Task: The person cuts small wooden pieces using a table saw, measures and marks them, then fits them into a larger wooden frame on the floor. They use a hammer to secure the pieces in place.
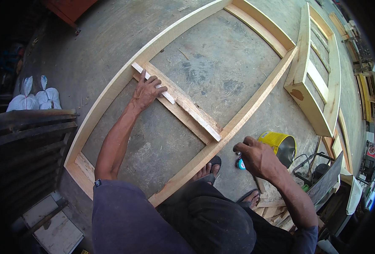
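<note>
A long wooden frame [255, 115] of pale boards lies on the concrete floor in front of me. Across it, toward its nearer left end, runs a wooden crosspiece [200, 120] with a pale upper edge. My left hand [145, 91] is closed over the left part of this crosspiece, its fingers hooked across the edge. Beyond the frame's near side, my right hand [257, 156] hovers with its fingers curled in. What it holds, if anything, is hidden. Below its fingers a small round turquoise thing [240, 164] shows, and a yellow can [276, 139] lies tipped just past the hand.
A second slatted wooden frame [331, 97] lies at the right. My sandaled foot [210, 169] is close to the near board. Wood offcuts [274, 209] and a dark tool with a handle [314, 167] clutter the lower right. Two tied white bags [48, 97] stand beyond dark slats [31, 135].
</note>
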The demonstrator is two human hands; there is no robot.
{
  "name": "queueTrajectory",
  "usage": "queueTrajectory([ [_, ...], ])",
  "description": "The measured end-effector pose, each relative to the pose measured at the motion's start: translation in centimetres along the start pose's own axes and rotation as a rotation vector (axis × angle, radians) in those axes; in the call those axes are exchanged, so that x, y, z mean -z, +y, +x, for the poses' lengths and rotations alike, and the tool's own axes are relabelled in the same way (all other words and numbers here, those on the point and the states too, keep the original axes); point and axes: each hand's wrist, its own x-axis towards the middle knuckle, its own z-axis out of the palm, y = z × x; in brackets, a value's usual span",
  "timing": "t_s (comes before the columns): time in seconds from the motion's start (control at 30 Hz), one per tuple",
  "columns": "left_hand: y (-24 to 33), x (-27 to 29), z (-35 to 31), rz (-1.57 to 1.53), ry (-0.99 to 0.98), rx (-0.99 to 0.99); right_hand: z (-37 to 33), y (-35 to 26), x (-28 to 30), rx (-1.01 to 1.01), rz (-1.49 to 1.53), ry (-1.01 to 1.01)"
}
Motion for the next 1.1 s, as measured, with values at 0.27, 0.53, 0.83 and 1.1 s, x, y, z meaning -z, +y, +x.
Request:
queueTrajectory([
  [0.27,0.1,-0.2,0.0,-0.04,0.008,0.035,14.0,-0.8,-11.7,-0.061,-0.07,0.329],
  [0.53,0.4,0.6,0.1,-0.045,0.009,0.048,13.7,0.9,-12.9,-0.03,-0.07,0.241],
  [0.83,0.3,0.4,0.1,-0.086,0.011,0.048,13.7,0.5,-13.2,-0.013,-0.081,0.235],
  [1.1,0.5,0.6,0.0,-0.089,0.03,0.053,13.9,0.4,-12.9,-0.011,-0.091,0.219],
])
